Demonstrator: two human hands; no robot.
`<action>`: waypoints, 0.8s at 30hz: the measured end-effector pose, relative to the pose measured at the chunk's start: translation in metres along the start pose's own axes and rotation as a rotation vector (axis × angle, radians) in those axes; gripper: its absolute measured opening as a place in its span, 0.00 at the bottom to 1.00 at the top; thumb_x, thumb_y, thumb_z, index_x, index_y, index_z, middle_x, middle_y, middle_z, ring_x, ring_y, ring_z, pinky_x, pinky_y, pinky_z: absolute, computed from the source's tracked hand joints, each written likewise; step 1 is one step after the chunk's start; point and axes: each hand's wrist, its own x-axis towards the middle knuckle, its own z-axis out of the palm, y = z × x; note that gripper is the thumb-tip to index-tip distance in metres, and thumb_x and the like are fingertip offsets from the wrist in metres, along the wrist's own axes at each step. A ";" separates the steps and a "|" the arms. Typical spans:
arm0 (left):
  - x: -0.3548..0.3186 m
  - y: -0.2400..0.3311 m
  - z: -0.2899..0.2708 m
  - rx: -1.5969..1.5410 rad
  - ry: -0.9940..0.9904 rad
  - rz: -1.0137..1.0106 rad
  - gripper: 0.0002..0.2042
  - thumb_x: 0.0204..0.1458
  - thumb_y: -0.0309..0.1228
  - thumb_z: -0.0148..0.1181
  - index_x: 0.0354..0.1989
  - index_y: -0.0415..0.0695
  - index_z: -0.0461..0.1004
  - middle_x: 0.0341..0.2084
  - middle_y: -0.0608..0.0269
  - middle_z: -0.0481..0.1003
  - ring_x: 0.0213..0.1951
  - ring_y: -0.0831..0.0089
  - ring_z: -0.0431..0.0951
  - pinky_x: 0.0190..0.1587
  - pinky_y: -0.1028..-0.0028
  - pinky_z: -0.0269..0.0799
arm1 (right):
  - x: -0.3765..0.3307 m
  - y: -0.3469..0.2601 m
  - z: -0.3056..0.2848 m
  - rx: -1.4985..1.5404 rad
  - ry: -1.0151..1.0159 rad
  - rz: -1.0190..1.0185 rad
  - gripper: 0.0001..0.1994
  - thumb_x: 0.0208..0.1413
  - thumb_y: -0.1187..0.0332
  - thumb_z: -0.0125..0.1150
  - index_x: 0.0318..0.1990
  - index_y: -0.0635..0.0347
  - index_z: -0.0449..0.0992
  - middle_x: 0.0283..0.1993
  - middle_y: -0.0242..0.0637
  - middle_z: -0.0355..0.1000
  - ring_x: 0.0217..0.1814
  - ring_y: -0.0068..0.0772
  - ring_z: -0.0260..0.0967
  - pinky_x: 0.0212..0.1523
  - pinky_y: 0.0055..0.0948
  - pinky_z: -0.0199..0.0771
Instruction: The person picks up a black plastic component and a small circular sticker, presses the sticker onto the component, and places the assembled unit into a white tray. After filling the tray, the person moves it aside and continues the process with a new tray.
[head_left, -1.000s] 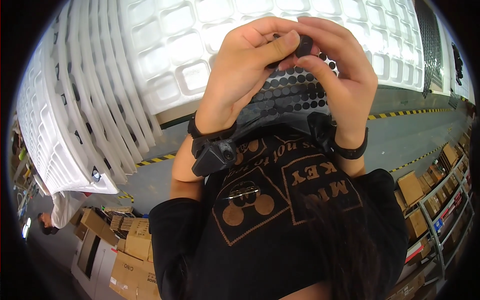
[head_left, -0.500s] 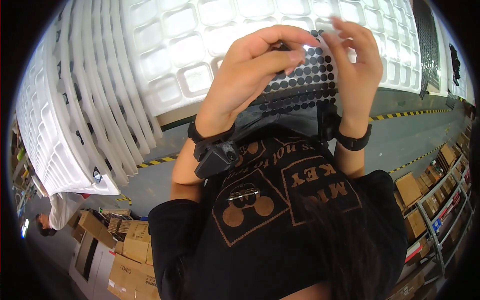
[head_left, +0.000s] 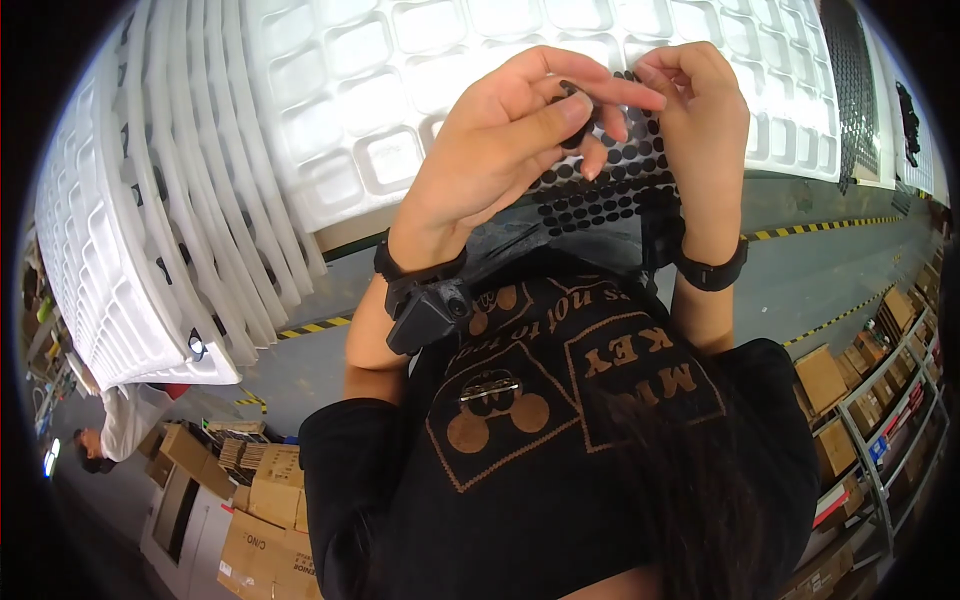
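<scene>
My left hand (head_left: 520,130) has its thumb pressed on a small black part (head_left: 574,112), with the index finger reaching toward my right hand. My right hand (head_left: 700,110) is closed, thumb and fingertips bunched together at the upper right edge of a sheet of black round pads (head_left: 600,205). Whether those fingertips hold a pad cannot be made out. The pad sheet is partly hidden behind my left fingers. Beyond both hands lies a white tray (head_left: 390,155) of shallow square pockets.
Several white trays (head_left: 190,200) stand stacked at the left. A dark dotted sheet (head_left: 850,100) lies at the far right. Yellow-black floor tape (head_left: 820,228) runs behind. Cardboard boxes (head_left: 265,520) and a loaded shelf rack (head_left: 880,470) flank me. Another person (head_left: 125,425) is at the far left.
My right hand has moved slightly down and its fingers have closed at the sheet's edge. My left fingers have extended right, and the black part in them now shows more.
</scene>
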 end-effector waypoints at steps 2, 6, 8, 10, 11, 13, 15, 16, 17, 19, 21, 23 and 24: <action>0.000 -0.002 0.000 0.092 -0.005 0.004 0.12 0.49 0.25 0.43 0.41 0.33 0.64 0.39 0.47 0.66 0.33 0.74 0.66 0.32 0.80 0.63 | 0.001 -0.002 -0.003 -0.074 -0.037 -0.003 0.04 0.39 0.75 0.55 0.26 0.63 0.70 0.26 0.30 0.64 0.26 0.22 0.60 0.28 0.17 0.60; 0.004 -0.003 0.003 0.315 0.017 -0.025 0.11 0.49 0.26 0.45 0.39 0.32 0.65 0.34 0.50 0.67 0.32 0.75 0.66 0.31 0.80 0.63 | 0.000 0.011 -0.011 0.015 -0.056 -0.044 0.03 0.40 0.74 0.54 0.25 0.63 0.70 0.26 0.30 0.64 0.26 0.24 0.60 0.30 0.19 0.60; 0.006 -0.001 0.007 0.402 0.074 -0.095 0.10 0.49 0.26 0.46 0.38 0.32 0.65 0.31 0.53 0.68 0.30 0.76 0.66 0.31 0.80 0.63 | 0.001 0.017 -0.010 -0.060 -0.040 -0.091 0.04 0.40 0.74 0.55 0.25 0.63 0.70 0.25 0.30 0.64 0.26 0.24 0.60 0.30 0.19 0.60; 0.007 -0.002 0.009 0.378 0.097 -0.102 0.11 0.49 0.26 0.46 0.38 0.32 0.65 0.30 0.54 0.68 0.30 0.76 0.66 0.31 0.80 0.63 | 0.001 0.022 -0.010 -0.209 -0.010 -0.186 0.04 0.40 0.73 0.55 0.26 0.62 0.70 0.25 0.30 0.64 0.27 0.24 0.59 0.31 0.19 0.60; 0.006 -0.001 0.009 0.356 0.122 -0.108 0.11 0.49 0.26 0.46 0.38 0.32 0.65 0.28 0.55 0.68 0.29 0.76 0.67 0.31 0.80 0.63 | 0.002 0.021 -0.011 -0.209 -0.009 -0.185 0.04 0.40 0.73 0.55 0.26 0.62 0.70 0.25 0.30 0.64 0.27 0.24 0.59 0.31 0.19 0.60; 0.006 -0.001 0.010 0.335 0.146 -0.115 0.11 0.49 0.26 0.46 0.38 0.32 0.65 0.27 0.56 0.68 0.29 0.76 0.67 0.31 0.80 0.63 | 0.005 0.017 -0.013 -0.186 -0.066 -0.163 0.04 0.40 0.72 0.55 0.26 0.62 0.70 0.25 0.29 0.63 0.28 0.22 0.59 0.32 0.19 0.60; 0.006 -0.001 0.012 0.336 0.186 -0.109 0.11 0.49 0.26 0.46 0.38 0.32 0.65 0.27 0.58 0.68 0.28 0.76 0.67 0.32 0.79 0.64 | 0.004 0.015 -0.014 -0.175 -0.093 -0.149 0.05 0.40 0.72 0.55 0.26 0.61 0.71 0.25 0.28 0.63 0.28 0.21 0.59 0.32 0.19 0.60; 0.007 -0.001 0.013 0.336 0.207 -0.104 0.11 0.49 0.26 0.46 0.38 0.32 0.65 0.27 0.58 0.68 0.28 0.75 0.67 0.32 0.79 0.64 | 0.004 0.014 -0.015 -0.074 -0.100 -0.083 0.04 0.40 0.73 0.55 0.26 0.62 0.71 0.26 0.29 0.63 0.30 0.22 0.60 0.33 0.19 0.60; 0.007 -0.002 0.013 0.336 0.207 -0.105 0.11 0.49 0.26 0.46 0.38 0.32 0.65 0.27 0.58 0.68 0.28 0.75 0.67 0.32 0.79 0.64 | 0.003 0.014 -0.016 0.027 -0.107 -0.017 0.04 0.41 0.73 0.55 0.26 0.63 0.70 0.26 0.29 0.64 0.32 0.22 0.61 0.34 0.19 0.61; 0.007 -0.002 0.013 0.255 0.245 -0.103 0.11 0.49 0.27 0.46 0.38 0.33 0.65 0.27 0.58 0.68 0.28 0.75 0.67 0.32 0.78 0.64 | 0.000 0.011 -0.017 0.129 -0.115 0.050 0.04 0.41 0.74 0.55 0.27 0.64 0.70 0.27 0.30 0.64 0.34 0.22 0.62 0.35 0.19 0.61; 0.006 -0.002 0.011 0.213 0.267 -0.106 0.11 0.49 0.27 0.46 0.38 0.33 0.65 0.27 0.58 0.68 0.28 0.75 0.67 0.33 0.78 0.64 | -0.009 0.002 -0.013 0.384 0.074 -0.087 0.03 0.41 0.78 0.55 0.27 0.67 0.70 0.30 0.34 0.64 0.37 0.26 0.63 0.37 0.21 0.62; 0.006 -0.001 0.009 0.177 0.229 -0.082 0.12 0.49 0.28 0.46 0.38 0.33 0.65 0.28 0.58 0.68 0.28 0.74 0.68 0.33 0.78 0.65 | -0.016 -0.008 -0.009 0.511 0.169 -0.151 0.03 0.41 0.80 0.55 0.27 0.68 0.70 0.31 0.35 0.64 0.39 0.29 0.64 0.38 0.21 0.63; 0.006 -0.001 0.008 0.159 0.210 -0.070 0.12 0.49 0.28 0.46 0.39 0.33 0.65 0.28 0.58 0.68 0.29 0.74 0.68 0.33 0.77 0.65 | -0.018 -0.016 -0.007 0.547 0.150 -0.168 0.03 0.40 0.81 0.54 0.26 0.69 0.70 0.32 0.37 0.64 0.39 0.31 0.65 0.38 0.22 0.64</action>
